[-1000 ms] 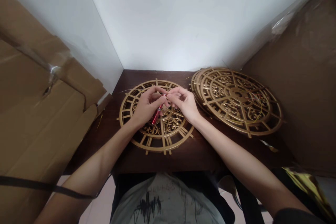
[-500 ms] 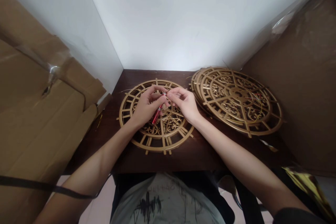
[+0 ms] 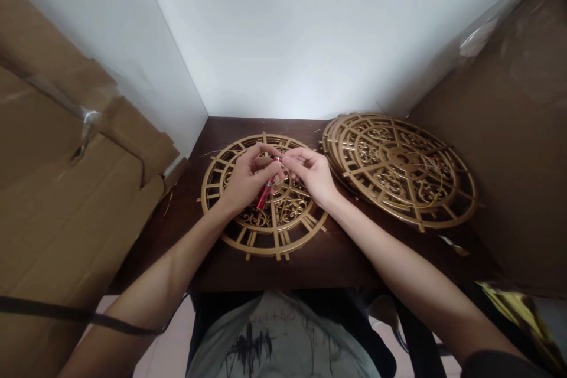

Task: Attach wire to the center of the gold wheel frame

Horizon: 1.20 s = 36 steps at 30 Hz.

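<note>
A thin red tube (image 3: 264, 196) with silvery ends slants through the fingers of my left hand (image 3: 251, 176), which is closed on it. Its upper end reaches the fingertips of my right hand (image 3: 311, 172). The right fingers are pinched together at that end; whatever small thing they hold is hidden. Both hands are over a round gold openwork frame (image 3: 277, 235) with bars round its rim and scrollwork inside, lying flat on the dark brown table (image 3: 310, 271).
Several similar gold round frames (image 3: 416, 221) are stacked at the right, with thin yellow wire on top. A small brush-like object (image 3: 455, 245) lies near them. Cardboard stands at the left (image 3: 80, 189) and right (image 3: 522, 159); a white wall (image 3: 301, 29) rises behind.
</note>
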Motion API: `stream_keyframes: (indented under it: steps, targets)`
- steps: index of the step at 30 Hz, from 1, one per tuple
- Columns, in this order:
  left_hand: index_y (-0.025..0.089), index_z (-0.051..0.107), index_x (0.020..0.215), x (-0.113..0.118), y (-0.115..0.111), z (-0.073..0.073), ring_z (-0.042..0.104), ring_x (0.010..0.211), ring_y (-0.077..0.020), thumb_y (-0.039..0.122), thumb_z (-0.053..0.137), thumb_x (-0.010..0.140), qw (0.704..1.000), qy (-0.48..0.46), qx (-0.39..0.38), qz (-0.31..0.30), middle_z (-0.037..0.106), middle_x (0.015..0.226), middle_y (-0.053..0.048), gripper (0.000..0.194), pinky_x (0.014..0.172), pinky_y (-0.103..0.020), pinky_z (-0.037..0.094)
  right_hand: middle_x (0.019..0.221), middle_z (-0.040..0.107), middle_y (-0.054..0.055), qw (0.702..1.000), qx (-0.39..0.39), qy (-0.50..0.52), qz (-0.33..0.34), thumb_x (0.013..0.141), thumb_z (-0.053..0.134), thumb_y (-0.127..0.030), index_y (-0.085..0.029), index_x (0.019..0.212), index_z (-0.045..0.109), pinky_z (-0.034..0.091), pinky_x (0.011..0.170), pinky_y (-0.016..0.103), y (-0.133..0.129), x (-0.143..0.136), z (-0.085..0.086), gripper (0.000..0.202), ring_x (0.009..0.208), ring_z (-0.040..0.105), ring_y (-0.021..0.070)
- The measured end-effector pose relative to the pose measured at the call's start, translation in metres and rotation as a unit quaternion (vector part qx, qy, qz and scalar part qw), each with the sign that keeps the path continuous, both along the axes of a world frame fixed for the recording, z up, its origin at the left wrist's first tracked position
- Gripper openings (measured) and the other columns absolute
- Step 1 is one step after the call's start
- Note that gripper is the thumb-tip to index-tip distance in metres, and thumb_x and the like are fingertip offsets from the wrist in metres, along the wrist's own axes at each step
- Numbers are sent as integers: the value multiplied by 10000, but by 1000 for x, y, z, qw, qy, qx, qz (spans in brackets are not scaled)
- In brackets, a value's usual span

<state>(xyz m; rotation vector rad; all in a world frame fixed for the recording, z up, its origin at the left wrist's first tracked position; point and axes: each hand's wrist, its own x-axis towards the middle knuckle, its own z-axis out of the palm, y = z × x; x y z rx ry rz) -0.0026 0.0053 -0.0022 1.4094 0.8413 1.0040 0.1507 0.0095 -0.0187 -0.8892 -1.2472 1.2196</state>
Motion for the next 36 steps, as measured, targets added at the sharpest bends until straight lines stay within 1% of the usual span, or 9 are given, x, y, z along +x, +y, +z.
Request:
stream_keyframes:
  steps: [8, 17, 23, 31, 36]
  targets:
    - [178, 477, 974, 2, -2, 5, 558, 472, -86, 281, 610, 788, 1000, 14, 1, 14, 628, 695, 1, 251, 430, -199, 495, 533, 584, -44, 1000, 4, -7, -3, 702, 714, -386, -174, 734, 644, 415, 486, 213, 1, 0, -2, 226, 473, 482, 68]
    - [173, 486, 975, 0, -1, 1, 572, 515, -91, 296, 594, 805, 1000, 15, 22, 4, 624, 704, -7, 236, 452, -195, 499, 523, 573, -47, 1000, -3, -7, -8, 703, 711, -366, -173, 731, 652, 398, 473, 208, 2, 1, -2, 204, 466, 457, 65]
    - [172, 488, 979, 0, -1, 1, 576, 534, -100, 295, 596, 805, 1000, 12, 19, 2, 619, 708, -12, 238, 449, -199, 498, 526, 578, -47, 1000, 4, 1, -2, 715, 705, -341, -173, 733, 653, 394, 478, 207, 2, 1, -3, 176, 469, 463, 65]
    - [168, 490, 957, 1, -1, 2, 580, 541, -102, 279, 608, 792, 1000, 5, 13, 8, 620, 703, -15, 231, 451, -194, 492, 539, 585, -44, 1000, 2, -9, -5, 701, 710, -358, -173, 724, 639, 406, 486, 216, 1, 1, -1, 200, 475, 483, 70]
    - [167, 491, 933, 2, -1, 4, 555, 500, -90, 278, 619, 780, 1000, -6, -3, 20, 610, 684, -4, 228, 445, -200, 487, 592, 596, -45, 1000, 6, 9, -29, 697, 717, -300, -176, 789, 644, 457, 539, 221, 1, 0, -2, 170, 520, 524, 71]
